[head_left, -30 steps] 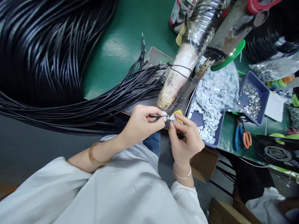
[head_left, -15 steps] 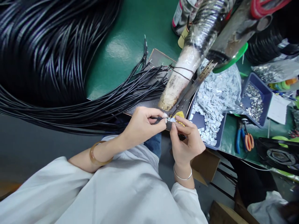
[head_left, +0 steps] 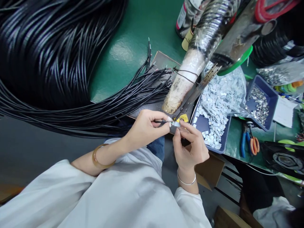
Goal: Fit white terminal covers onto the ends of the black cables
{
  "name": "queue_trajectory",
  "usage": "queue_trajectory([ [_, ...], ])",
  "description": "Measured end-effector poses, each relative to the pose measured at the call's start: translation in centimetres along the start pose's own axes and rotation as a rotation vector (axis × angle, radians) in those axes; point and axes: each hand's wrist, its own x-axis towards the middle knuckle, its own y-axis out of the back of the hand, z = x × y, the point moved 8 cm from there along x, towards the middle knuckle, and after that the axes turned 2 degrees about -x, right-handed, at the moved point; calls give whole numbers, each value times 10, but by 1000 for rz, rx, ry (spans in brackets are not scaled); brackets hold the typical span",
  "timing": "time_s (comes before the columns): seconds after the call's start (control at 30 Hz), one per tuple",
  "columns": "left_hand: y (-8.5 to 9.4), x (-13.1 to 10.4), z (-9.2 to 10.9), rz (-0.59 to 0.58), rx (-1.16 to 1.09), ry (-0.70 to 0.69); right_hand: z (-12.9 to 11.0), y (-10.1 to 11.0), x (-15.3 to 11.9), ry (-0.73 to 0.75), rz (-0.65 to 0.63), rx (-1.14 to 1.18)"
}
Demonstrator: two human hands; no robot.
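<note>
My left hand pinches a black cable close to its stripped end between thumb and fingertips. A small whitish metal piece sits at the wire tips, and the fingers of my right hand close on its other side. Just above it are a yellow pad and the lower end of a slim metal arm. More black cables with stripped ends lie to the left on a dark board. The exact joint between wires and metal piece is too small to make out.
A wide white pipe slants down over the board. To the right stand a blue tray of small metal pieces, a second tray, pliers and a fan-like device. A large cable bundle lies at the left.
My right fingertips have shifted slightly right and the thumb a little lower, so more of the small metal piece shows. My left hand keeps its pinch on the cable; the view has shifted slightly.
</note>
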Motion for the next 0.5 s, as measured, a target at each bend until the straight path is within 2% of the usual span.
queue_trajectory([
  [0.23,0,5,-1,3,-138,57,7,-5,5,-48,-64,48],
  [0.5,4,3,1,37,-179,28,6,-4,13,-78,-73,99],
])
